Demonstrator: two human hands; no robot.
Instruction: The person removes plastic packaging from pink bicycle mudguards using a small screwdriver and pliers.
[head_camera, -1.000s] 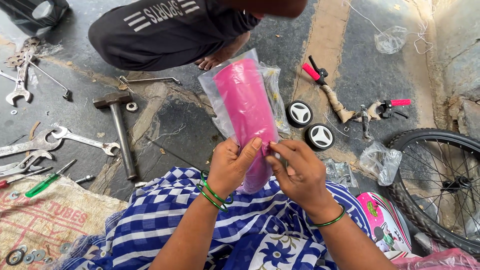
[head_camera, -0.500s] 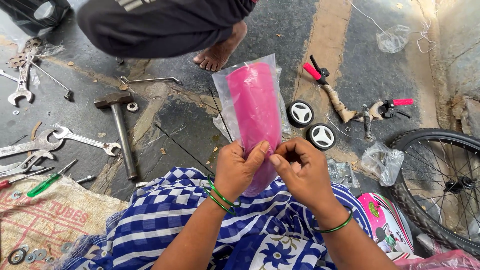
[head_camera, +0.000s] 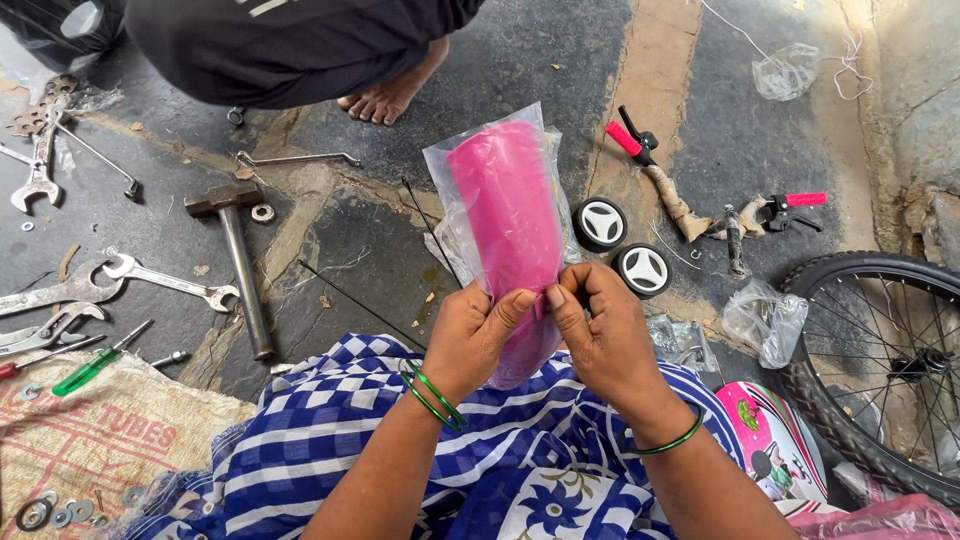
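Note:
A long pink curved plastic part in a clear plastic bag (head_camera: 510, 215) stands upright over my lap. My left hand (head_camera: 472, 335) pinches the bag's lower end with thumb and fingers. My right hand (head_camera: 600, 335) pinches the same lower end from the other side, fingertips touching the left ones. Both wrists wear green bangles. My blue and white checked cloth (head_camera: 330, 440) covers my lap below the hands.
Another person crouches at the top, a bare foot (head_camera: 392, 95) on the stone floor. A hammer (head_camera: 238, 262), wrenches (head_camera: 165, 282) and a green screwdriver (head_camera: 98, 362) lie left. Two small wheels (head_camera: 620, 245), a handlebar with pink grips (head_camera: 700, 205) and a bicycle wheel (head_camera: 885, 370) lie right.
The bagged pink part has shifted slightly right and stands more upright. My fingertips have closed together on its lower end. The other person has leaned further out of the top.

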